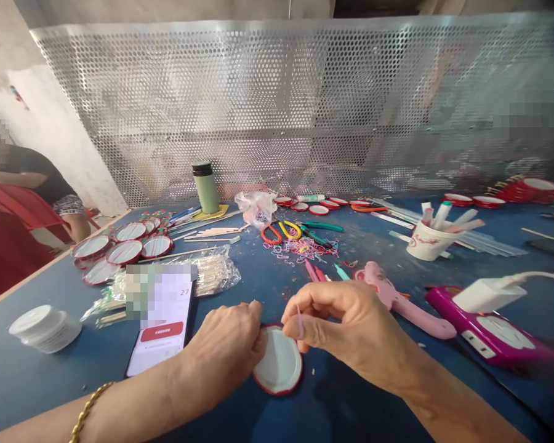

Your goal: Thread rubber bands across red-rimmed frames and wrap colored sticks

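Observation:
My left hand (226, 351) is closed on the left edge of a round white disc with a red rim (279, 363), which lies on the blue table (332, 400). My right hand (341, 326) pinches a thin pink rubber band (299, 320) just above the disc's upper right edge. A gold bracelet sits on my left wrist. A loose heap of small coloured rubber bands (305, 249) lies further back in the middle of the table.
A phone (159, 326) lies left of my hands, next to a bag of wooden sticks (212, 274) and a stack of white discs (46, 329). Finished red-rimmed discs (120, 246), pliers (281, 232), a green flask (206, 187), a cup of markers (427, 240), a pink glue gun (397, 298) and a purple power strip (489, 329) surround them. Another person sits at far left.

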Tool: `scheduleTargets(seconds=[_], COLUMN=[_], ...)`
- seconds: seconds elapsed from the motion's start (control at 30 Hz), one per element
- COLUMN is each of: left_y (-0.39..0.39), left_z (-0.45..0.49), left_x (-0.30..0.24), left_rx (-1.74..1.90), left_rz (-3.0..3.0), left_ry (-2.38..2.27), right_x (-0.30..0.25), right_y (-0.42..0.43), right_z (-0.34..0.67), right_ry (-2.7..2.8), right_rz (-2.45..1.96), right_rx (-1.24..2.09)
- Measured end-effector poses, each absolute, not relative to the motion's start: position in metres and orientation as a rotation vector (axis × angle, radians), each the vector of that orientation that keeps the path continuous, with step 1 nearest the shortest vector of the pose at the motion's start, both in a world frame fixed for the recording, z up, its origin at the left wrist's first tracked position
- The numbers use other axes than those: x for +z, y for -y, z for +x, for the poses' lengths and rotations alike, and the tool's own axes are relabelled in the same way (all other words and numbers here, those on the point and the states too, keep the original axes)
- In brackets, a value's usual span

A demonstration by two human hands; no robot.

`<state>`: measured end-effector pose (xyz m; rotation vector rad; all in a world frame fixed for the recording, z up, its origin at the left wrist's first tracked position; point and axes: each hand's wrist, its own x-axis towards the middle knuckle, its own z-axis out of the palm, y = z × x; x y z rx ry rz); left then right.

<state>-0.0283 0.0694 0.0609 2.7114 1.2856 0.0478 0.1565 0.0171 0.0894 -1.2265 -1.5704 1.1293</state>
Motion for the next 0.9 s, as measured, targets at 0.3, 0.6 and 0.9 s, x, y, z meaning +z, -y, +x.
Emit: scheduleTargets(seconds=[0.3,0.6,0.9], left_y=[-0.066,-0.064,-0.062], left_z=[-0.045,-0.054,-0.053], left_x=[0.06,0.064,0.066], left_rx=[0.475,0.379,0.423], left_rz=[2.43,2.436,2.276], left_ry=[-0.916,-0.846,-0.83], right_x=[0.088,0.086,0.082], right_y=[-0.022,-0.021,-0.022], right_z=[0.17,0.156,0.149], right_ry=[1.805,2.276,2.229], right_rz=[-1.463,-1.484,-1.486], right_rx=[0.784,0.766,0.892])
